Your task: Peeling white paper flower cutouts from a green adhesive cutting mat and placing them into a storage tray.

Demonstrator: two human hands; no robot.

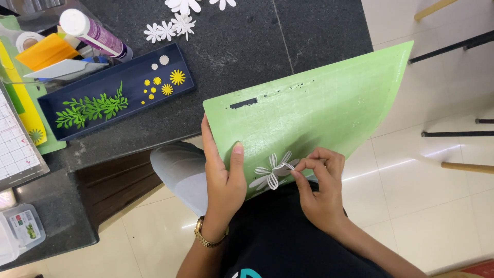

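Looking down from the head camera, the left hand [225,180] clamps its fingers on the lower edge of a flat light-green cutting mat [319,103], held tilted over the lap beside the dark stone worktop [231,46]. The right hand [321,188] pinches its fingers together on a petal of a white paper daisy cut-out [272,172] stuck near the mat's bottom edge

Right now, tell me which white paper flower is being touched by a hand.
The white flower on the green mat, pinched by the right hand. The other white flowers lie untouched on the dark counter.
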